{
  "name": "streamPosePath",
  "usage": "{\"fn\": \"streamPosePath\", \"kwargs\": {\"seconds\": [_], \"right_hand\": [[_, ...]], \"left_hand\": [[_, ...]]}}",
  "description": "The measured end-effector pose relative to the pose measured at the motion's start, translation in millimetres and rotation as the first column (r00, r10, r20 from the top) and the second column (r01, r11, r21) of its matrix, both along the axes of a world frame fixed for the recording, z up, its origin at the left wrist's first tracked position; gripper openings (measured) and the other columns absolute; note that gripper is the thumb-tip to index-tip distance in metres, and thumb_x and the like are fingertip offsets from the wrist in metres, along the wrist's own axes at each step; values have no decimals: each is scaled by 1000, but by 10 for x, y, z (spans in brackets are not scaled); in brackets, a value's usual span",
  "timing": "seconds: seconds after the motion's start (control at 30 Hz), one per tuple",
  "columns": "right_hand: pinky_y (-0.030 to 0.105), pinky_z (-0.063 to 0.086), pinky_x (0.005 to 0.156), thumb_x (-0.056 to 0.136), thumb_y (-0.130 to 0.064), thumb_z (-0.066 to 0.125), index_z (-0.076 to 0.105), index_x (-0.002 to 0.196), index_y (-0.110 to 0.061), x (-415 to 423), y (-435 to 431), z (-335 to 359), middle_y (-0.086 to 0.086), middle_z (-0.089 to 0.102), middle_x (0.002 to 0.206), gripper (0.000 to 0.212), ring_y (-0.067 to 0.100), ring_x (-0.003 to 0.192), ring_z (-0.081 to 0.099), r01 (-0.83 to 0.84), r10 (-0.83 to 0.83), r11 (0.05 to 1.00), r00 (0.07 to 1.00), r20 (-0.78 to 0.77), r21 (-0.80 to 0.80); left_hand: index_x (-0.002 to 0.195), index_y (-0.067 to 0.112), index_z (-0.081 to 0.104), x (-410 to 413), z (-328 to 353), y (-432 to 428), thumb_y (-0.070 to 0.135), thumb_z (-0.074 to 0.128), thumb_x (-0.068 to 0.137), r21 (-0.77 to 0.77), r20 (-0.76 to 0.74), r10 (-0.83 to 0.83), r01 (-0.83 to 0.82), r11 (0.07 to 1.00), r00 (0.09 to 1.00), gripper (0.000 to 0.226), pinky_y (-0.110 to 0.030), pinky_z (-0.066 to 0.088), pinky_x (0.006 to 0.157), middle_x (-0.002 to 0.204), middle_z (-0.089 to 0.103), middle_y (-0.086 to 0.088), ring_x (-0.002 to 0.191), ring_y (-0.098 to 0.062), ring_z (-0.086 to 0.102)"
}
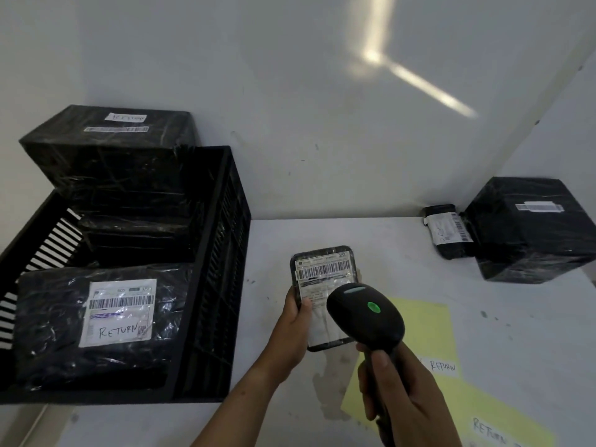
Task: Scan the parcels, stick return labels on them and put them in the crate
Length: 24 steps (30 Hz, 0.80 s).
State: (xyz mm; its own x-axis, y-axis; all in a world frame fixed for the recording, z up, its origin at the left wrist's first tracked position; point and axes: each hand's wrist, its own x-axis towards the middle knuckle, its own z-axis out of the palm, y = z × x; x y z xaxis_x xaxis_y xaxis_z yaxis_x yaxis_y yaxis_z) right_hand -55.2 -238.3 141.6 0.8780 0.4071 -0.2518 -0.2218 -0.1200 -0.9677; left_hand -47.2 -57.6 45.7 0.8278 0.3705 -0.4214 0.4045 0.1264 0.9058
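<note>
Left hand [295, 321]: gripped small black plastic-wrapped parcel [324, 272], barcode up.
Right hand [400, 391]: fingers wrapped round black handheld scanner [366, 312].

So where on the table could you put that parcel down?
Bare table lies between the crate and the small back parcel, and in front of the big parcel, right of the yellow sheets. The crate is crowded.

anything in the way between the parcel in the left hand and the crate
Nothing visible. Only bare table lies between the small parcel in the left hand and the crate wall. The crate already holds wrapped parcels, so it would likely land on them.
</note>
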Motion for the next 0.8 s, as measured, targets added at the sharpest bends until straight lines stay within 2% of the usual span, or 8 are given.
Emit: {"fn": "streamPosePath", "kwargs": {"seconds": [0.1,0.17,0.27,0.4,0.53,0.63,0.8], "right_hand": [[18,36,46,65,-68,50,69,89,-34,-20,0,59,9,59,60,46,17,45,51,-8,8,1000,1000,29,-15],[17,35,44,66,-68,48,68,89,-32,-24,-24,73,9,59,57,48,14,42,48,-5,6,1000,999,45,-31],[16,33,43,65,-69,48,68,89,-30,-19,-55,104,10,58,55,50,12,38,44,-5,6,999,999,38,-39],[15,32,42,65,-69,46,67,98,-20,0,-112,116,12,58,55,63,9,35,42,-17,19,998,999,46,-58],[14,33,43,66,-70,46,66,86,-35,-2,-120,158,12,59,56,45,9,36,43,-20,23,998,998,61,-55],[16,34,44,66,-70,45,65,85,-39,-9,-133,160,11,59,56,41,11,38,46,-29,33,998,997,67,-61],[15,36,44,68,-70,49,66,96,-27,2,-143,179,9,59,58,55,9,39,46,-50,56,994,997,58,-100]], "left_hand": [[149,48,28,29,-20,-10,38,32,110,34,-13,5,-5,999,1000,40,-27,34,114,144,45,25,129,4,44],[152,44,24,47,-24,-26,35,31,111,40,-18,3,-2,999,1000,43,-28,31,115,147,42,21,134,-2,40],[151,45,26,69,-27,-38,36,32,110,36,-14,5,-5,999,1000,42,-26,31,112,144,44,24,136,-2,38],[145,49,30,100,-16,-49,37,32,110,39,-13,6,-6,999,1000,37,-24,31,109,131,45,36,132,0,39],[150,46,27,107,-14,-46,37,31,110,48,-13,6,-6,999,1000,41,-22,27,104,139,42,27,130,1,34],[153,44,26,107,-14,-45,38,31,110,39,-10,9,-8,999,1000,43,-23,27,105,142,42,24,132,0,35],[147,48,29,108,-58,-40,36,32,110,32,-2,-1,1,999,1000,39,-21,30,105,142,44,26,130,2,40]]}}
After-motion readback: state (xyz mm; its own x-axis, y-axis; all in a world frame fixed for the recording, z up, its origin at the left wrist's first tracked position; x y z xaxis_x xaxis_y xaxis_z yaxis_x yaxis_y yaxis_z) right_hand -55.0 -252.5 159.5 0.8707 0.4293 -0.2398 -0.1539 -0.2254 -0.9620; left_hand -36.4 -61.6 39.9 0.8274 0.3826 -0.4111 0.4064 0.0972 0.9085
